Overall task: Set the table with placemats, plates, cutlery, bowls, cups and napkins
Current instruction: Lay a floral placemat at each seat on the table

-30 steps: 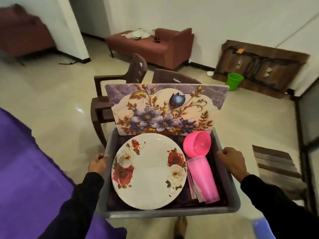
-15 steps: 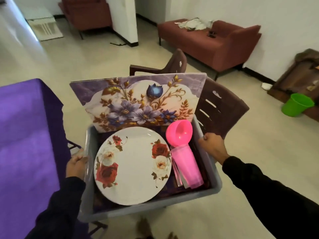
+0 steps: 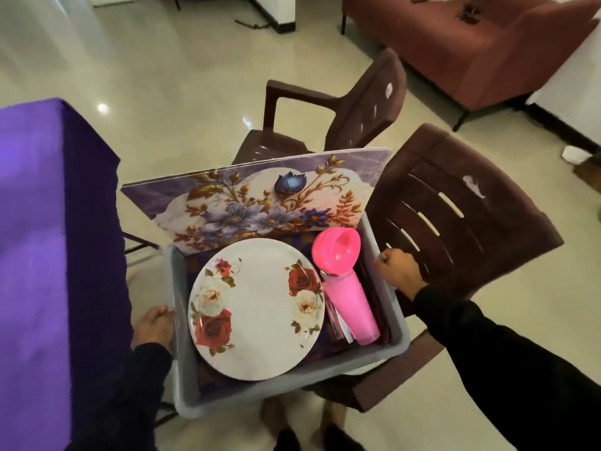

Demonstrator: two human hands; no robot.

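Observation:
I carry a grey bin (image 3: 395, 307) in front of me. My left hand (image 3: 153, 327) grips its left rim and my right hand (image 3: 398, 271) grips its right rim. Inside lies a white plate with red and white roses (image 3: 257, 310). Right of the plate a pink bowl (image 3: 336, 252) rests on pink cups (image 3: 353, 307) lying on their side, with cutlery (image 3: 338, 323) partly hidden beside them. Floral placemats (image 3: 260, 203) stand upright against the bin's far wall. A table under a purple cloth (image 3: 42, 242) is at my left.
A brown plastic chair (image 3: 455, 229) stands under the bin's right side, and a second one (image 3: 341, 102) stands beyond it. A red sofa (image 3: 471, 43) fills the far right. Pale tiled floor (image 3: 162, 76) lies beyond the table.
I have turned left and moved with the bin; the purple table and the nearest chair are now closer. Both hands keep their hold on the rims.

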